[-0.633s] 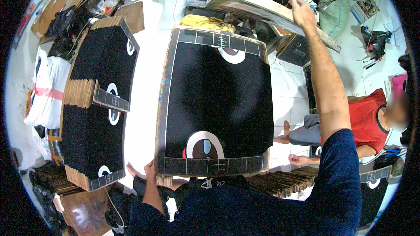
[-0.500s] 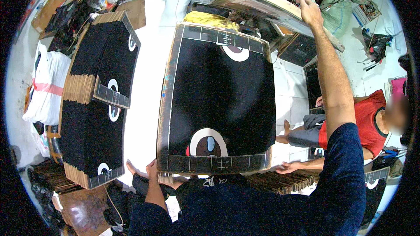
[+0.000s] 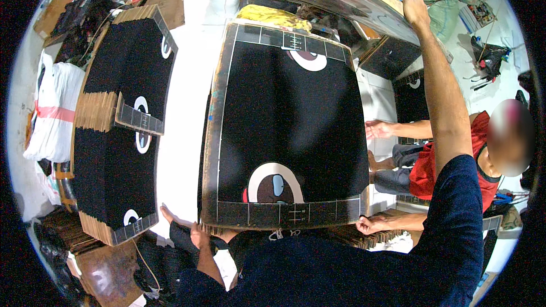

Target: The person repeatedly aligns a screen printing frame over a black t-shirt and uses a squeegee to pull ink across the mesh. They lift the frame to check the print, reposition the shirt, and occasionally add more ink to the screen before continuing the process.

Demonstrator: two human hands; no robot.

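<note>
While the black sheet [image 3: 293,119] lies over the board [image 3: 264,214] in front of the person, the frame [image 3: 350,0] stands tilted beyond its far edge. The right hand [image 3: 416,10] reaches to the frame's edge, one digit raised; from here I can't tell whether it grips. The left hand [image 3: 200,236] is down by the board's near-left corner, its hold unclear to me. A co-worker [image 3: 480,153] in red has a far hand [image 3: 380,129] by the board's right side and a near hand [image 3: 371,225] at the near-right corner.
</note>
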